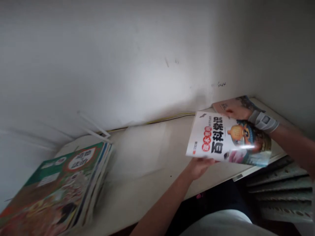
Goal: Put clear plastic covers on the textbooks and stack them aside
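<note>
A paperback book [205,144] with a white cover, red and black Chinese characters and a colourful picture is tilted above the right part of the table. My left hand [200,167] grips its lower edge, with the fingers partly hidden under it. My right hand [237,112], with a grey band at the wrist, is at the book's upper edge, over a pinkish book [220,105] lying in the back corner. Blur and overlap hide the right fingers, so I cannot tell whether they grip either book.
A stack of books [61,183], with a green and brown cover on top, sits at the left of the pale table [142,157]. White walls [147,65] close off the back and right. A thin cable [167,118] runs along the table's rear edge. Grey ridged slats [280,186] are at lower right.
</note>
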A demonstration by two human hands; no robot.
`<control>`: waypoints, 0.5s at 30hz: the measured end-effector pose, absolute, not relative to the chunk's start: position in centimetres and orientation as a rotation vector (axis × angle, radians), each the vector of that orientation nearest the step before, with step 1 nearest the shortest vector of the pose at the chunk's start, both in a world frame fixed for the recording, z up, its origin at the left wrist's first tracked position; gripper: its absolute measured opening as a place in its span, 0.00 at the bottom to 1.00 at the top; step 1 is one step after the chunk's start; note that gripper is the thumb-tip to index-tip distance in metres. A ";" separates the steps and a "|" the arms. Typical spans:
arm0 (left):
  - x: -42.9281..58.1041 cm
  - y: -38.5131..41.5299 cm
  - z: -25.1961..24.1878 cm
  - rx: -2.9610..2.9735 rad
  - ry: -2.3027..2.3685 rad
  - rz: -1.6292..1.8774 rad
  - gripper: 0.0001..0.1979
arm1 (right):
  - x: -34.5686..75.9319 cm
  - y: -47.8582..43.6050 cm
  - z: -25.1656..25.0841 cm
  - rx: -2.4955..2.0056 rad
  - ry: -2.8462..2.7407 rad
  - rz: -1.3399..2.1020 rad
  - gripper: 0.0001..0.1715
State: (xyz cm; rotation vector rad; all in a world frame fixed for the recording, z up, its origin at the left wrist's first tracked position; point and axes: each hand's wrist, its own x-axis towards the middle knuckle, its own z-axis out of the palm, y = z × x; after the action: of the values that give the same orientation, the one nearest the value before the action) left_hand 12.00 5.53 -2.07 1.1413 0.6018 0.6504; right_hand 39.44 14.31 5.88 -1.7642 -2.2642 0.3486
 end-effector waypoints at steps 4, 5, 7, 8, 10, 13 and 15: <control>15.5 9.2 -2.4 0.750 0.518 0.715 0.27 | 43.9 19.0 8.9 -1.958 -2.286 0.184 0.25; 16.3 10.3 -2.5 0.702 0.540 0.710 0.26 | 44.4 19.7 9.1 -1.996 -2.272 0.172 0.25; 17.9 12.4 -3.0 0.673 0.623 0.696 0.22 | 45.1 20.6 8.7 -2.024 -2.248 0.105 0.25; 18.8 13.4 -3.3 0.686 0.684 0.680 0.19 | 45.2 20.9 8.4 -2.017 -2.238 0.052 0.25; 20.4 15.1 -4.3 0.736 0.810 0.641 0.14 | 45.5 21.1 7.4 -1.984 -2.218 -0.066 0.23; 22.6 16.5 -5.6 0.795 0.920 0.606 0.12 | 45.7 21.6 5.9 -1.949 -2.192 -0.183 0.19; 23.6 16.8 -6.2 0.829 0.955 0.587 0.14 | 45.6 22.1 5.0 -1.939 -2.180 -0.243 0.19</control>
State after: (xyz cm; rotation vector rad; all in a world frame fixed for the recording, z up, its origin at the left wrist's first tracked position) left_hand 23.63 16.78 -6.18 0.8287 0.9549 0.5874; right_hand 45.63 22.06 5.01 -1.9394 -2.1801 -0.2431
